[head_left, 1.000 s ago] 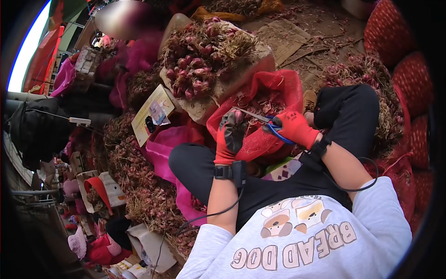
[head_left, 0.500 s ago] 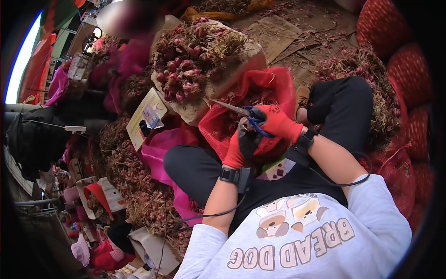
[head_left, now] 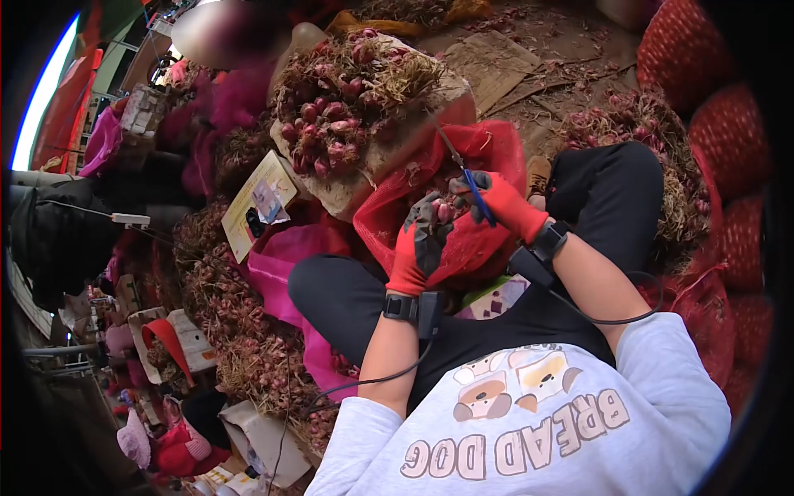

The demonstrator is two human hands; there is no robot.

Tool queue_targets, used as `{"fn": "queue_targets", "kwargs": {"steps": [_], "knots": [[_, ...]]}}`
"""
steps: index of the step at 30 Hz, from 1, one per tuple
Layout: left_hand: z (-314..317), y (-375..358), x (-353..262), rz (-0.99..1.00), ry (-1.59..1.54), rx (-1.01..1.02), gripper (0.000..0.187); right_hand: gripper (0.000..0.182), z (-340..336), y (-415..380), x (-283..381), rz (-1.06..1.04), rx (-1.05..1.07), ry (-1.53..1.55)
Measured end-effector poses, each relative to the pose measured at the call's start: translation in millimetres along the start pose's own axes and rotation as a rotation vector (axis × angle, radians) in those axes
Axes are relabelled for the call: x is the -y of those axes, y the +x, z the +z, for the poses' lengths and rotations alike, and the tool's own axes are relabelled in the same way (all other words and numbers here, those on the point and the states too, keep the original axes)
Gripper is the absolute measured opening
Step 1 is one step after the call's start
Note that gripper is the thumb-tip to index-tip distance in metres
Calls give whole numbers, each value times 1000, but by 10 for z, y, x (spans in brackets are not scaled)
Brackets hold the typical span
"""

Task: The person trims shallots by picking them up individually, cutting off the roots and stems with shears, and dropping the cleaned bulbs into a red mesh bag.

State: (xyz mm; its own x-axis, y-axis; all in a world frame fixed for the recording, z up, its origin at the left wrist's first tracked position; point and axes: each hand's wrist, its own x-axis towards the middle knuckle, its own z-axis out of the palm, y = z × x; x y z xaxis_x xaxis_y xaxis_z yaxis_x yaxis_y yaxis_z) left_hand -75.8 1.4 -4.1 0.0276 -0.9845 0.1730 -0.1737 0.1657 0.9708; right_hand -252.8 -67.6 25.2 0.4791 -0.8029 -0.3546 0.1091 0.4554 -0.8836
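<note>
My left hand (head_left: 423,240), in a red and dark grey glove, is closed on a shallot (head_left: 444,212) at its fingertips. The shallot shows pinkish-purple between my two hands. My right hand (head_left: 506,205), gloved the same way, grips a pair of scissors (head_left: 477,198) by the blue handles. Their blades point up and away, and the fingertips of this hand are close to the shallot. Below both hands, a red mesh bag (head_left: 376,227) lies open between my legs with some shallots inside.
Bunched shallots with dry stems (head_left: 331,124) sit on a pale block (head_left: 451,103) ahead. More shallots are heaped at left (head_left: 240,314) and right (head_left: 645,124). Full red mesh sacks (head_left: 728,132) line the right side. A yellowish board (head_left: 240,223) stands left of the bag.
My hands have drawn slightly apart, and a shallot now shows between them. The scissors have turned from pointing left to pointing up and away.
</note>
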Motion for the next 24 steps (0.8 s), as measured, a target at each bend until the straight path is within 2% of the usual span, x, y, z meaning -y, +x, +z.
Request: {"fn": "queue_targets", "kwargs": {"steps": [1,3,5,8,11,12,14,20,21,24], "knots": [[-47,-6,-20,-126,-140,2,30,19,38,-15,14,15,30,29],[-142,-3,-53,-636,-884,104,38,20,100,-9,-31,-1,73,55],[-129,-14,-13,-741,-855,128,34,19,142,31,-147,-60,98,48],[-109,-52,84,-900,-805,162,32,17,187,-35,-60,-24,124,118],[-20,-31,-101,-1039,-895,82,30,18,83,22,-86,-92,77,-108],[10,2,-167,-1079,-949,36,29,19,44,94,-163,-203,-59,-335],[-29,50,-109,-1093,-1059,66,29,22,-11,251,-359,-422,-336,-788],[-126,86,-84,-1118,-1096,24,29,29,130,59,-14,-206,73,-62],[-112,84,-104,-1113,-1077,3,29,29,168,49,-17,-306,64,-169],[-3,-17,-135,-803,-885,21,31,27,236,12,-16,-578,33,-458]]}}
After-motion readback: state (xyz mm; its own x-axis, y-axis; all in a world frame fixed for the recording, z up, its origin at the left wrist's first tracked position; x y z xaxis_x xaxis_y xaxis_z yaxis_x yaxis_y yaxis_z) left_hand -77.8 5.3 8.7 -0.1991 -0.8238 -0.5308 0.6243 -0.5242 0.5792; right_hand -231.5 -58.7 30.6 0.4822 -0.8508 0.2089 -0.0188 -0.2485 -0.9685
